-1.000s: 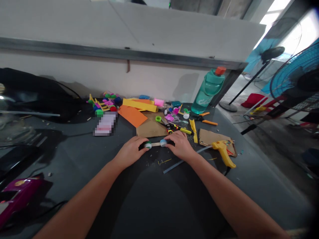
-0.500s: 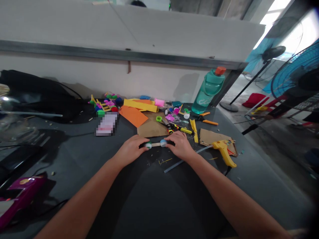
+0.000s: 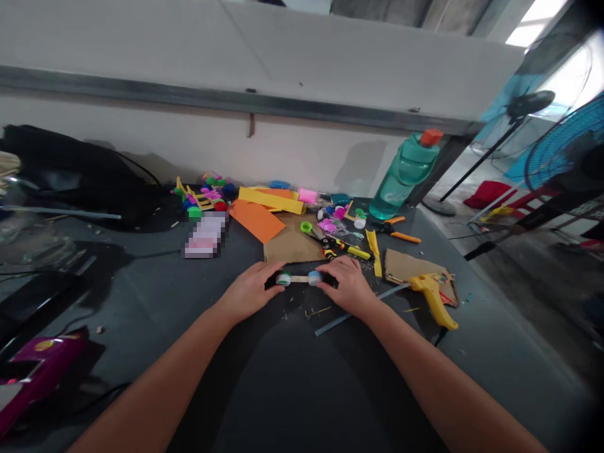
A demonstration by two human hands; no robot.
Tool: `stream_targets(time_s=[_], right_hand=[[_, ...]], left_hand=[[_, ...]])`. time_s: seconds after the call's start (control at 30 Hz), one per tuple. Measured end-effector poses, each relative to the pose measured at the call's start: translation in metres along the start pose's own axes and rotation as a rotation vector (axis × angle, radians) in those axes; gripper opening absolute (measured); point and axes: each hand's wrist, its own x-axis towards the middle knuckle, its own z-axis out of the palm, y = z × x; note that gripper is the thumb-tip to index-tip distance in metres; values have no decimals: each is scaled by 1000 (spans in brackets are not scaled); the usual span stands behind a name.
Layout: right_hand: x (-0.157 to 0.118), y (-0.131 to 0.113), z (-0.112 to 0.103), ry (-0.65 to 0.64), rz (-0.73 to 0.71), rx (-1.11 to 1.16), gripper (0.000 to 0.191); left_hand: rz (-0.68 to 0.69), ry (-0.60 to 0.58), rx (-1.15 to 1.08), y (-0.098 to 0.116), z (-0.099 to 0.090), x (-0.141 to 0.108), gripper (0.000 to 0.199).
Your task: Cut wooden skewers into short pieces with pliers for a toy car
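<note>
Against a white wall with a metal rail along it, a dark grey desk carries a spread of craft supplies, and the brown cardboard sheet lies near its middle. Just in front of that sheet, the person's two hands sit a little apart. The left hand curls over a green-rimmed bottle cap, and the right hand curls over a pale blue bottle cap. Each hand grips its cap from the outer side with the fingers bent around it. A wooden craft stick runs between the two caps, joining them like an axle.

To the right of the cardboard sheet lie a yellow hot glue gun, resting on a smaller cardboard scrap, and a long glue stick that passes just below the right hand. Beyond the sheet's far right corner stand a teal water bottle with an orange cap and orange-handled pliers. A yellow-and-black utility knife touches the sheet's right edge. Orange paper overlaps its far left corner, with a yellow paper strip behind. Further left stands a small model of yellow sticks and coloured caps, beside a pixelated, unreadable pink patch.
</note>
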Motion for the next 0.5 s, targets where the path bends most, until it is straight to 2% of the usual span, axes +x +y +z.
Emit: stream_targets(time_s=[0.2,0.5], right_hand=[[0,2,2,21,-13,39,17],[2,2,2,20,-17,85,15]], left_hand=[[31,29,-14,-8,3,1,30],[140,51,16,-17,5,7,27]])
